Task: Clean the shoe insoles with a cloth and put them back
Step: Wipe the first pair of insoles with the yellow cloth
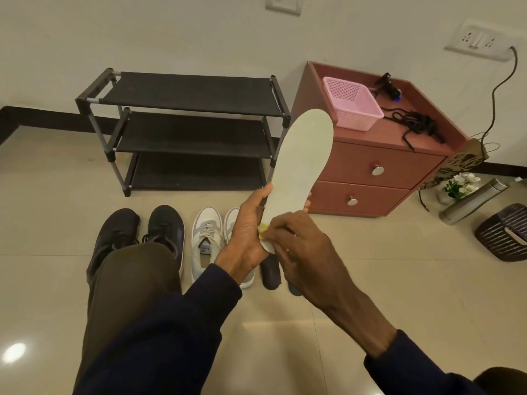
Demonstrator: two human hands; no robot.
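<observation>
My left hand (248, 232) grips a pale white insole (302, 161) by its lower part and holds it upright, toe end up. My right hand (299, 240) presses a small yellow cloth (263, 228) against the insole's heel end; only a corner of the cloth shows. On the floor below stand a pair of white sneakers (206, 240) and a pair of black sneakers (142, 235). Two dark insoles (271, 270) lie on the floor under my hands, partly hidden.
A black three-tier shoe rack (185, 129) stands against the wall. To its right is a reddish two-drawer cabinet (370, 166) carrying a pink basket (352, 105) and black cables. A steel bottle (473, 201), small flowers and a dark striped basket (504, 232) sit at right. My knee is at lower left.
</observation>
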